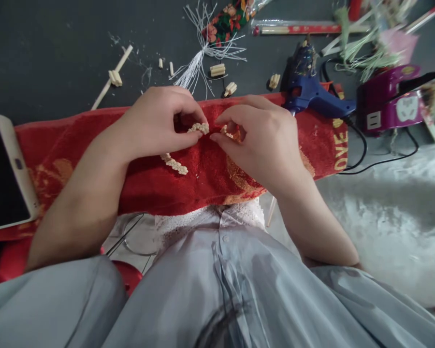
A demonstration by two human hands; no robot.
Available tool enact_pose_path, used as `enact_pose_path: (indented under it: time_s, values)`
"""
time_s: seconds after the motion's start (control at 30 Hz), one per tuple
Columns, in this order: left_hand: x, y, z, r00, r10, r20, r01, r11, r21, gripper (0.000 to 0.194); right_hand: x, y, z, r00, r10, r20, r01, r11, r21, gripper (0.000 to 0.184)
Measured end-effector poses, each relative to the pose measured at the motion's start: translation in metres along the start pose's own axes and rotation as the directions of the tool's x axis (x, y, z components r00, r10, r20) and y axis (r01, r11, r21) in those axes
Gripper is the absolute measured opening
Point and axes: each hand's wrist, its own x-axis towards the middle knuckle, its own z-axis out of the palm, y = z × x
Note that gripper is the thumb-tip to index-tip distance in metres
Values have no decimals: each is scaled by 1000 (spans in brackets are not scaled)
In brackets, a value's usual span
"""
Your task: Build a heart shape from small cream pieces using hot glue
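Note:
My left hand (163, 121) is closed in a pinch on one end of a cream beaded strip (202, 127). A curved beaded length (174, 165) hangs below that hand over the red cloth (203, 188); my fingers hide whether the two parts join. Close by, my right hand (263, 135) pinches thumb to forefinger, and a small cream beaded piece (225, 130) shows between its fingers. A narrow gap separates the fingertips of both hands.
Behind my hands lie a bundle of white strings (197, 60), small stick bundles (217, 70) and a stick with a bundle on it (115, 78). A blue glue gun (311, 94) and purple box (387, 101) with cables stand right. A tablet-like device (7, 169) lies left.

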Motion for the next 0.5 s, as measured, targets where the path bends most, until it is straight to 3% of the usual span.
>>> enact_pose_path:
  time_s: [0.3, 0.5]
  values:
    - [1, -2, 0, 1000, -14, 4, 14, 1000, 26, 22, 18, -7, 3, 995, 18, 97, -21, 999, 37, 12]
    - [0, -4, 1, 1000, 6, -23, -6, 1000, 4, 22, 12, -1, 6, 998, 11, 65, -14, 999, 48, 13]
